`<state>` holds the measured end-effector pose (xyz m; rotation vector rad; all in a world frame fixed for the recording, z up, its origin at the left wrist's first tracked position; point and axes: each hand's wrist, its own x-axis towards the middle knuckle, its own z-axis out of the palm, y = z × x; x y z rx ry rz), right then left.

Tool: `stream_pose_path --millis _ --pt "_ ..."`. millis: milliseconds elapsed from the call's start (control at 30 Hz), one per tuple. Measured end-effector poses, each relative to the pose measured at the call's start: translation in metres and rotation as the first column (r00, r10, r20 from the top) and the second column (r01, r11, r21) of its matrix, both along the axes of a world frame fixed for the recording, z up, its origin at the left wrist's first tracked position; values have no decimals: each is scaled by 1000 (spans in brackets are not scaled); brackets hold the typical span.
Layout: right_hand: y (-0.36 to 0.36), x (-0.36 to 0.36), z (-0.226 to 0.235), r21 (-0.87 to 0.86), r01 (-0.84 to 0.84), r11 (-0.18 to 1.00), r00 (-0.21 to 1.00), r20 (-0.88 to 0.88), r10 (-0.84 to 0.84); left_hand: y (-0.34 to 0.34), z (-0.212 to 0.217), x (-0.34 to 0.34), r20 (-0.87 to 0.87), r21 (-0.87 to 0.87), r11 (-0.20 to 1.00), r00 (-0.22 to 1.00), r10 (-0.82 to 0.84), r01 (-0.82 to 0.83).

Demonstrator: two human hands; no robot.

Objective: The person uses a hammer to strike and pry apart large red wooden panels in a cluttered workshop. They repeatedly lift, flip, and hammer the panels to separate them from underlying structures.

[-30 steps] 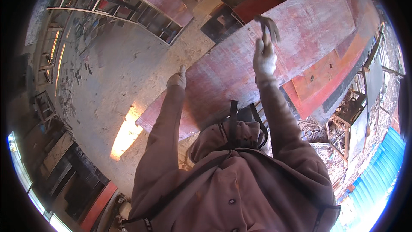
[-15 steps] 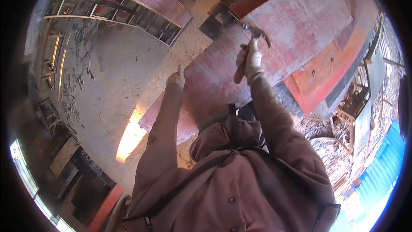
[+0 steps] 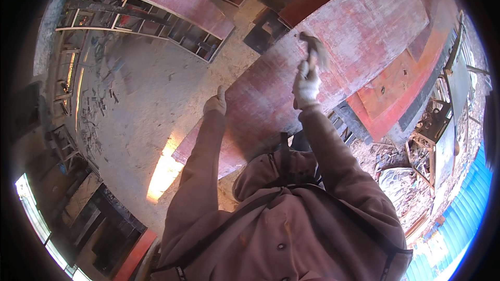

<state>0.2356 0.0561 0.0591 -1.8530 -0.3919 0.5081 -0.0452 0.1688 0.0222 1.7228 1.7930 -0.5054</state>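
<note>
Right hand [image 3: 306,86] higher, apparently gripping blurred hammer [image 3: 314,48].

The person wears a loose, faded brown jacket whose long sleeves run all the way to the wrists, the cloth creased and dusty. A row of small dark buttons goes down the front, and a collar or hood bunches up at the neck. Dark narrow straps cross the chest and shoulders, one running diagonally, another ending in a buckle near the collar. Both hands are covered by light, whitish work gloves, left hand [image 3: 216,102] and right hand [image 3: 306,86] alike, somewhat soiled.
</note>
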Motion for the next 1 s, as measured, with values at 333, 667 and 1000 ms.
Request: stream_pose_path --millis 333,667,1000 --pt "19 16 57 -303 -314 900 914 -353 200 6 -17 -22 52 -92 993 996 -72 77" --pt "-118 87 43 148 242 959 946 -256 -199 -24 71 -38 307 268 953 926 -222 140" --pt "-209 104 211 200 155 967 948 244 -203 -129 180 -58 182 732 558 678 -712 390"
